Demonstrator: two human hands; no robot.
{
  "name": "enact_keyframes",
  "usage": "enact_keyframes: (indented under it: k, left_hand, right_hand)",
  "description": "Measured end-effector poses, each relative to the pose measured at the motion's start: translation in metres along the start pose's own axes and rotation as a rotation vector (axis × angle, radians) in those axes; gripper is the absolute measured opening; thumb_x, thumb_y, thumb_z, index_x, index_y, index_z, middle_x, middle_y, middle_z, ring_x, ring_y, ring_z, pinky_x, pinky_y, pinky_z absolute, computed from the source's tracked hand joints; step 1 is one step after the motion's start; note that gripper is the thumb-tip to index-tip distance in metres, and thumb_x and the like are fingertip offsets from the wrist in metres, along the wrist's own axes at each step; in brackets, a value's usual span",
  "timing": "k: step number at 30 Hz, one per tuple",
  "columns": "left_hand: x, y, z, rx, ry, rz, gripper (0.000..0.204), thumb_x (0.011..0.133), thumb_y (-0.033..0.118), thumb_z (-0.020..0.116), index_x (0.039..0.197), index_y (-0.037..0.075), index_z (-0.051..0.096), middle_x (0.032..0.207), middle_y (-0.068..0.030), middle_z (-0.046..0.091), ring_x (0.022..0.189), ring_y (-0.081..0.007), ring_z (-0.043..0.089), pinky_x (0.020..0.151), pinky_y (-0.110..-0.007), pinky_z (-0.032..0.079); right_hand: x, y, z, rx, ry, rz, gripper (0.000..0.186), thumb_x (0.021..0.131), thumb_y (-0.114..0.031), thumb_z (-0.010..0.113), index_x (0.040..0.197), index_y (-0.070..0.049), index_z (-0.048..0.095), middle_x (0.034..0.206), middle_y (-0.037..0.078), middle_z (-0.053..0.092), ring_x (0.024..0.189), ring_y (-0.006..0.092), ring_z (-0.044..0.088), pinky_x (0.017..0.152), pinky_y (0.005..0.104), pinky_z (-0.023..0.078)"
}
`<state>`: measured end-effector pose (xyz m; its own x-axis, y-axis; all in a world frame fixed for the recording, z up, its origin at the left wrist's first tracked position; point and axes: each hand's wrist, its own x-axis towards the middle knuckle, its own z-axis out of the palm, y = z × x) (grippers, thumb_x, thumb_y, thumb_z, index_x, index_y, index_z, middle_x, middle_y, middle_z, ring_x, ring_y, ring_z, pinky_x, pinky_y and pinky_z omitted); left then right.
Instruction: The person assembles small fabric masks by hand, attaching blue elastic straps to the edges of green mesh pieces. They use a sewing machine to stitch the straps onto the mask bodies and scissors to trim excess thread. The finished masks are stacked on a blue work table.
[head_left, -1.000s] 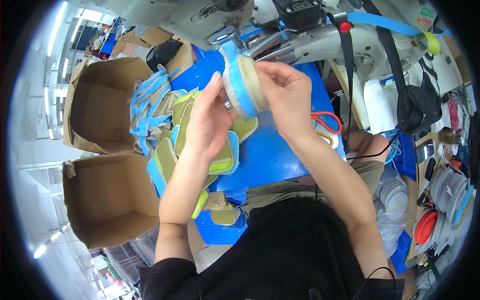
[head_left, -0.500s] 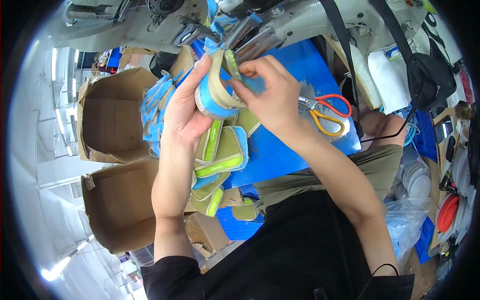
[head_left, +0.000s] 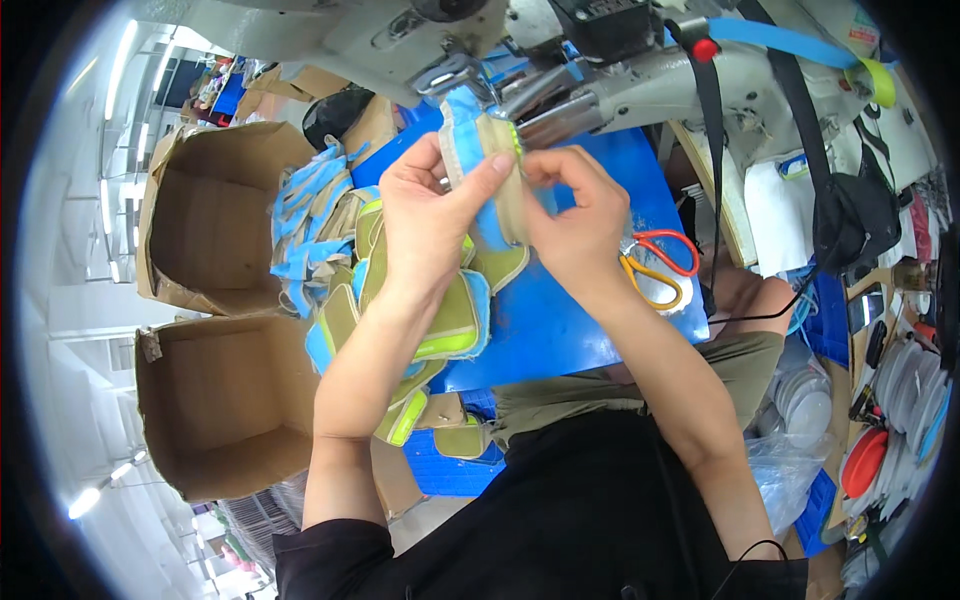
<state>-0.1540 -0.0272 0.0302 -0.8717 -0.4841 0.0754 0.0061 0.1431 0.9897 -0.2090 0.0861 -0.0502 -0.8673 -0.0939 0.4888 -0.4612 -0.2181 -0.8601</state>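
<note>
Between my two hands is a curved khaki-and-blue fabric piece [head_left: 465,130] with a thin bright green edge. My left hand [head_left: 425,205] pinches it from the left, the thumb lying across its khaki band. My right hand [head_left: 582,215] is closed at its right edge; those fingertips are slightly blurred. The piece's upper end sits just under the metal parts of a sewing machine [head_left: 560,105]. Beneath my left wrist lie several khaki fabric pieces [head_left: 450,320] with green strips and blue backing, partly hidden by my forearm.
Scissors [head_left: 662,270] with red and yellow handles lie on the blue tabletop [head_left: 570,335], right of my right hand. A heap of blue-and-beige strips [head_left: 315,225] is at the left. Two cardboard boxes, an upper box [head_left: 215,215] and a lower box [head_left: 225,405], stand beyond it. Black straps [head_left: 708,150] hang at right.
Both hands have turned the fabric piece from a loop to a more upright position. My left thumb now presses on its front. The view has shifted, showing more of the machine.
</note>
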Motion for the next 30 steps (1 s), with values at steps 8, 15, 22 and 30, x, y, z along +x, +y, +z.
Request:
enact_keyframes:
  k: [8, 15, 22, 30]
  left_hand:
    - [0.01, 0.005, 0.003, -0.074, -0.009, -0.011, 0.032, 0.084, 0.003, 0.083, 0.11, 0.001, 0.065, 0.098, -0.006, 0.075, 0.083, -0.0096, 0.069, 0.078, -0.026, 0.057]
    - [0.011, 0.003, 0.001, -0.058, -0.074, 0.014, 0.037, 0.083, 0.001, 0.082, 0.114, 0.001, 0.062, 0.102, -0.0065, 0.074, 0.086, -0.0103, 0.07, 0.079, -0.027, 0.058]
    - [0.016, -0.004, 0.001, -0.082, -0.093, 0.05, 0.036, 0.083, 0.0, 0.082, 0.114, 0.001, 0.062, 0.1, -0.0062, 0.074, 0.085, -0.0096, 0.07, 0.079, -0.027, 0.058]
    - [0.027, 0.006, 0.003, 0.112, -0.051, 0.048, 0.043, 0.078, 0.006, 0.087, 0.114, 0.001, 0.062, 0.096, -0.0054, 0.073, 0.08, -0.0105, 0.069, 0.076, -0.028, 0.058]
  right_hand:
    - [0.005, 0.0, -0.001, 0.133, -0.034, 0.142, 0.017, 0.08, 0.003, 0.077, 0.095, -0.002, 0.073, 0.081, 0.006, 0.07, 0.072, 0.0129, 0.067, 0.068, 0.0272, 0.053]
    - [0.01, 0.001, -0.007, 0.192, -0.119, 0.242, 0.017, 0.083, 0.002, 0.077, 0.099, -0.001, 0.073, 0.083, 0.003, 0.07, 0.074, 0.0081, 0.064, 0.069, 0.0249, 0.052]
    - [0.011, -0.004, -0.014, 0.252, -0.186, 0.299, 0.019, 0.086, 0.002, 0.075, 0.105, 0.001, 0.073, 0.086, 0.002, 0.07, 0.077, 0.0067, 0.063, 0.072, 0.0238, 0.052]
    - [0.02, -0.027, -0.03, 0.394, -0.309, 0.535, 0.021, 0.091, 0.002, 0.07, 0.112, 0.006, 0.07, 0.091, 0.004, 0.073, 0.08, 0.0058, 0.066, 0.074, 0.021, 0.053]
